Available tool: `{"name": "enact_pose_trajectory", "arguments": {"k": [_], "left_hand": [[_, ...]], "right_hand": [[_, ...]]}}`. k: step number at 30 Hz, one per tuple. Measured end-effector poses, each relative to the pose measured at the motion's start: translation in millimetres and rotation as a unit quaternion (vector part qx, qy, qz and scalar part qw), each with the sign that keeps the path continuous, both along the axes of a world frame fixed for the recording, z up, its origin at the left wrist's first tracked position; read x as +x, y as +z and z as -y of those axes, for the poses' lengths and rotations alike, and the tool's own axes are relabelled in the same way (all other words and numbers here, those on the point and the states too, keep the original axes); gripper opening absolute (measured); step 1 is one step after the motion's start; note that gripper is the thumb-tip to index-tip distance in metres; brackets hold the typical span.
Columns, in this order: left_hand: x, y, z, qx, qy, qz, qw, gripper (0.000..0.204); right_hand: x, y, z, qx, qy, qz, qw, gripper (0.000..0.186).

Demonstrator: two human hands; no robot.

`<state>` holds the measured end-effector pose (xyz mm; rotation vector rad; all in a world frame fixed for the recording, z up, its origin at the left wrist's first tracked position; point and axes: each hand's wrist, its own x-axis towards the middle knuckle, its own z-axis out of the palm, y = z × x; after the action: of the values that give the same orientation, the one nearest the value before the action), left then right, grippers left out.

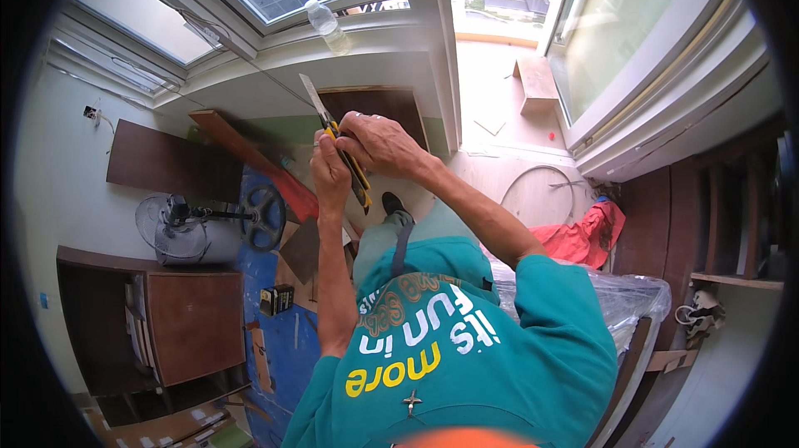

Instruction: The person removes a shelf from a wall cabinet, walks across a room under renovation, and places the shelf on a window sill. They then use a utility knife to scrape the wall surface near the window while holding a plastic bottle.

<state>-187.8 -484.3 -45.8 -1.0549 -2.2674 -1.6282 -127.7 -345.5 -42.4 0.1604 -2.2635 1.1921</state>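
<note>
In front of my chest I hold a yellow and black snap-off utility knife [359, 182], its long blade extended up and to the left. My left hand [331, 172] is closed on the near side of the knife's body, fingers pressed together. The fingers of my right hand [384, 147] are also closed on the knife, near the base of the blade. Both hands cover part of the handle, so the exact finger grip is partly hidden. Behind my right hand, a dark brown panel [374, 103] leans against the wall under the window.
A clear bottle [328, 25] stands on the window ledge. To the left are a fan lying on its side [176, 227], a brown cabinet [196, 323] and a blue sheet [287, 348]. A red cloth [583, 236] lies at right, near plastic-wrapped material [641, 294]. An open door [641, 40] stands ahead.
</note>
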Motion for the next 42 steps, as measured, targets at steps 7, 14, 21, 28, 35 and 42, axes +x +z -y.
{"name": "enact_pose_trajectory", "arguments": {"k": [7, 14, 21, 28, 35, 42], "left_hand": [[1, -9, -8, -0.007, 0.007, 0.003, 1.000, 0.044], [-10, -21, -5, -0.019, 0.035, -0.005, 0.999, 0.043], [-27, -42, -3, -0.035, 0.078, -0.029, 0.996, 0.042], [-74, -94, 32, 0.098, 0.122, 0.161, 0.975, 0.045], [-121, -135, 37, 0.227, 0.072, 0.321, 0.916, 0.050], [-213, -190, 11, 0.168, 0.096, 0.431, 0.881, 0.043]], "right_hand": [[2, -8, 0, -0.025, -0.043, 0.076, 0.996, 0.035], [-13, -25, 8, -0.009, -0.064, -0.036, 0.997, 0.029], [-38, -39, 30, -0.186, -0.074, 0.109, 0.974, 0.036], [-80, -95, 61, -0.192, -0.019, 0.134, 0.972, 0.033], [-126, -146, 61, -0.338, 0.133, 0.305, 0.880, 0.051], [-149, -160, 3, -0.352, 0.001, 0.306, 0.885, 0.035]]}}
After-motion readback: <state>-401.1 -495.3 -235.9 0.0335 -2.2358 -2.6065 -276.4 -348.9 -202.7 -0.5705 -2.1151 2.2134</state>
